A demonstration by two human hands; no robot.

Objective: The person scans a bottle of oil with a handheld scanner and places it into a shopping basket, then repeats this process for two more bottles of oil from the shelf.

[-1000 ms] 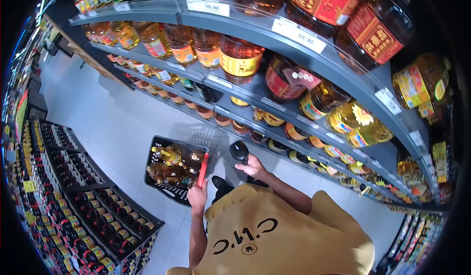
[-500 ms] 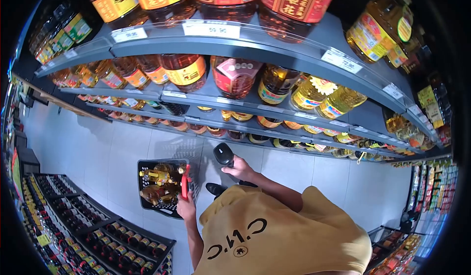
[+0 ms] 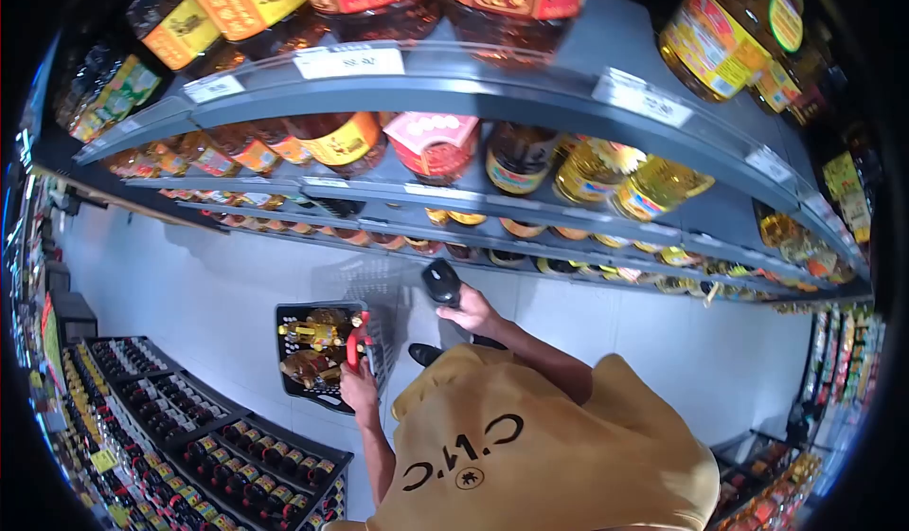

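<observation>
My left hand [image 3: 359, 387] is closed around the red handle [image 3: 353, 346] of a dark shopping basket [image 3: 284, 375]. Several bottles of golden and brown oil [image 3: 317, 332] lie inside that basket. In my right hand [image 3: 470, 310] is a black handheld scanner [image 3: 441, 283], its rounded head pointing toward the shelves. The scanner is in front of the lowest shelf rows, apart from the bottles there.
Ahead curves a grey shelf unit [image 3: 454, 95] with rows of oil bottles [image 3: 341, 141] and white price tags [image 3: 348, 62]. At lower left stands a rack of dark, red-capped bottles [image 3: 246, 479]. Pale floor tiles [image 3: 199, 289] run between them.
The view has shifted slightly, so the upper bottles appear further left. The scanner and my right hand sit a little higher in the frame. Both hands keep their holds.
</observation>
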